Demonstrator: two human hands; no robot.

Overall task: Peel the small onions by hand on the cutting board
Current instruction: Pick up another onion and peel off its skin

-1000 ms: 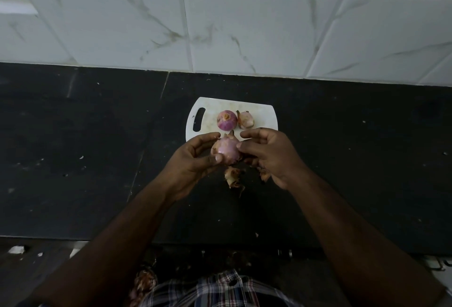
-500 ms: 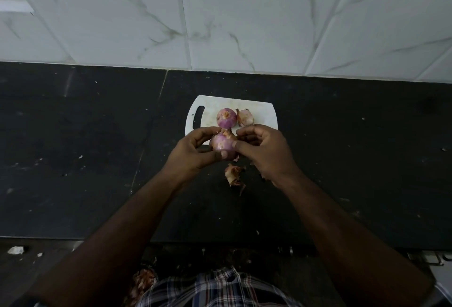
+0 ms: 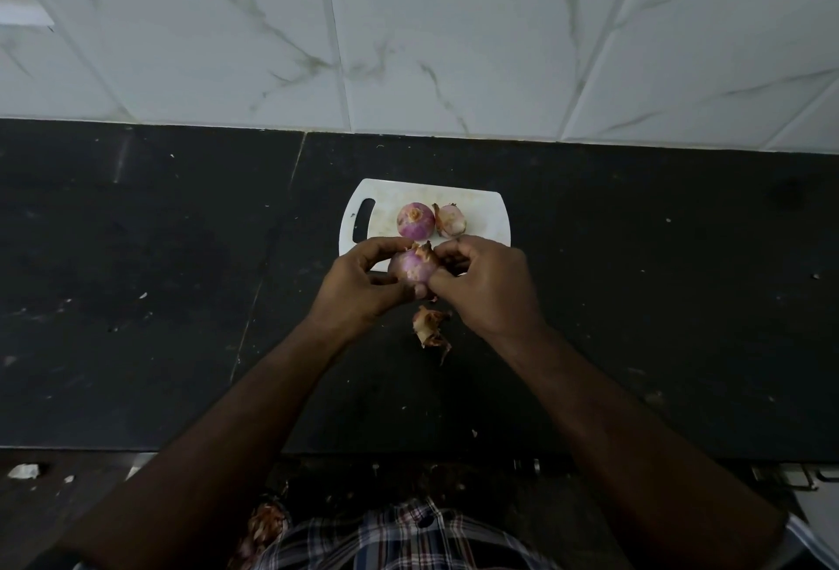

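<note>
A small purple onion [image 3: 412, 269] is held over the near edge of the white cutting board [image 3: 481, 210]. My left hand [image 3: 363, 285] grips it from the left, fingers curled round it. From the right, my right hand [image 3: 488, 283] pinches the brown skin at the onion's top. Two more onions lie side by side on the board: a purple one [image 3: 415, 219] and a paler one [image 3: 451, 220] with a flap of loose skin.
A heap of torn brown skin [image 3: 429, 328] lies on the black countertop [image 3: 136, 297] just below my hands. White marbled wall tiles [image 3: 408, 33] rise behind the counter. More peel scraps [image 3: 263, 524] sit below the counter's front edge.
Both hands have stayed at the board's near edge with the onion. The onion has turned slightly in my fingers, and my right fingers have shifted to the skin at its top.
</note>
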